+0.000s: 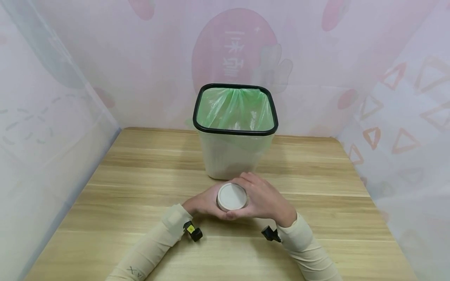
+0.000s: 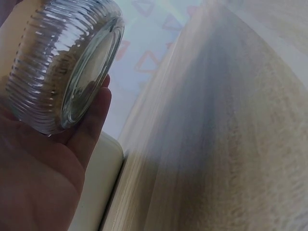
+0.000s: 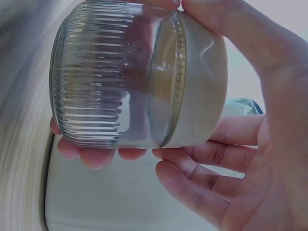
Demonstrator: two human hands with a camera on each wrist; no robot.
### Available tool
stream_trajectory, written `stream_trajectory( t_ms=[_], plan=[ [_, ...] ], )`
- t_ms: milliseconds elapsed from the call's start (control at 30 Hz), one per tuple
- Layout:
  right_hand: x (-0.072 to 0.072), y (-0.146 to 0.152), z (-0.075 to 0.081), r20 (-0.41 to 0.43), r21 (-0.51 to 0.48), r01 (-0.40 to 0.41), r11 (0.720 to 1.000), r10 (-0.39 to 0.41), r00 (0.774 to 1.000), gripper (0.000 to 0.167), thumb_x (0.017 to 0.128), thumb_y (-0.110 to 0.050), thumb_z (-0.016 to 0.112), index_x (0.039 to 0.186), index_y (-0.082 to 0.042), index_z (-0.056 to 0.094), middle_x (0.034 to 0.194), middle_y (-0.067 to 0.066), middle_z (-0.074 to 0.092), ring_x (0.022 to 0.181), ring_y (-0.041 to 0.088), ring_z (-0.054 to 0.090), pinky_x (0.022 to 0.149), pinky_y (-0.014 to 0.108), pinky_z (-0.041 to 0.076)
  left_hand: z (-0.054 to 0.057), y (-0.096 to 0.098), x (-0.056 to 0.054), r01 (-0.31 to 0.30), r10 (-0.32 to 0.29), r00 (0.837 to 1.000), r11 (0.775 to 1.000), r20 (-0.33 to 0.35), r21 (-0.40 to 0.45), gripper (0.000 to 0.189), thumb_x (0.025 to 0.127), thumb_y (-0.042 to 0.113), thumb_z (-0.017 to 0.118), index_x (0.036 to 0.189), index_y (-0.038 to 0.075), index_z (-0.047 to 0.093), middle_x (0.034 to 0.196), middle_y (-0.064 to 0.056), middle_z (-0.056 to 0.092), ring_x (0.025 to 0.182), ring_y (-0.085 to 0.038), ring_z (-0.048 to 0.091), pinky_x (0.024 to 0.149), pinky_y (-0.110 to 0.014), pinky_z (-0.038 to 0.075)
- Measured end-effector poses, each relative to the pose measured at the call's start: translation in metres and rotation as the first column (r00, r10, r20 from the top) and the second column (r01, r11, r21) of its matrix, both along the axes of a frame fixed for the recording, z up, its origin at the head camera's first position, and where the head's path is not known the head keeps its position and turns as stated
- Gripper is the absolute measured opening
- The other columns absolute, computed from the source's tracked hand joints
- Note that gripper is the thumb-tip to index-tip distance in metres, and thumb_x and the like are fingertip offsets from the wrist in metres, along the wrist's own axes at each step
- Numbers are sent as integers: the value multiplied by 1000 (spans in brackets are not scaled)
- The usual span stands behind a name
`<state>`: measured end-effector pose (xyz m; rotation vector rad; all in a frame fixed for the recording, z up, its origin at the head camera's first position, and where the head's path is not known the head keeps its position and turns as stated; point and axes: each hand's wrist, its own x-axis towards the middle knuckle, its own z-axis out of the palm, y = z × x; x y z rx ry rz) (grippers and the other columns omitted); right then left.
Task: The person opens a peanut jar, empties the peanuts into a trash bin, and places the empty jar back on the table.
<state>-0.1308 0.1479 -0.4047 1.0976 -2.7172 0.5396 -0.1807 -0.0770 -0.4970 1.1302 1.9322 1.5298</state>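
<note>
Between my two hands is a clear glass jar (image 3: 96, 91) with ribbed sides and a pale, round lid (image 1: 232, 196). My left hand (image 1: 207, 201) grips the glass body from the left; the left wrist view shows the jar's base (image 2: 94, 72) clear of the table. From the other side, my right hand (image 1: 263, 199) holds the lid, thumb on one side and fingers on the other. Seen from the head, the lid faces up and hides most of the glass. No contents show inside the jar in the right wrist view.
A white bin (image 1: 235, 154) with a black rim (image 1: 233, 132) and a green plastic liner (image 1: 239, 109) stands just beyond my hands. Under them lies a wood-grain table (image 1: 140, 187). Printed cloth walls (image 1: 147, 78) close in the back and both sides.
</note>
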Motion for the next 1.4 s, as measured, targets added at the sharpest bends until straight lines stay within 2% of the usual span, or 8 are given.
stream_trajectory(
  t_ms=[233,367,533,833,1067,1400],
  plan=[
    [0,0,1,11,0,-7,1000,7,1000,79,69,-73,84,126,-19,70,106,-7,63,97,9,58,82,28,56,0,0,0,15,-15,1000,1000,-17,5,99,75,48,92,153,12,44,142,-8,61,129,-17,60,116,-36,48],
    [1,1,1,10,-5,-24,1000,24,1000,79,69,-73,85,125,-20,71,107,-8,64,98,8,58,82,28,56,1,0,1,27,-27,999,1000,-25,0,94,74,34,92,152,10,44,140,-10,62,128,-17,61,116,-36,48],
    [0,2,2,24,-12,-80,997,80,996,76,70,-68,86,127,-21,70,109,-10,65,101,8,59,86,27,57,3,-2,1,85,-85,995,996,-47,-17,88,74,24,90,148,7,47,136,-11,64,123,-14,62,112,-34,50],
    [0,3,3,22,-17,-111,994,111,994,74,70,-62,87,129,-20,70,110,-9,66,102,8,59,87,27,57,3,-1,-1,140,-139,989,990,-48,9,84,76,19,90,146,5,47,136,-13,64,124,-15,62,115,-35,49],
    [1,5,4,48,-9,-132,991,132,990,76,72,-59,86,134,-19,68,114,-6,66,103,10,58,87,28,57,4,-1,1,153,-152,987,988,-50,18,83,75,15,90,145,3,47,135,-16,63,124,-14,61,115,-34,49],
    [0,9,5,58,-30,-206,978,208,977,78,76,-53,84,140,-14,64,121,-3,67,108,12,58,91,28,55,6,0,2,174,-172,984,984,-50,37,79,74,14,91,142,3,50,131,-18,65,120,-13,62,112,-35,50]
  ],
)
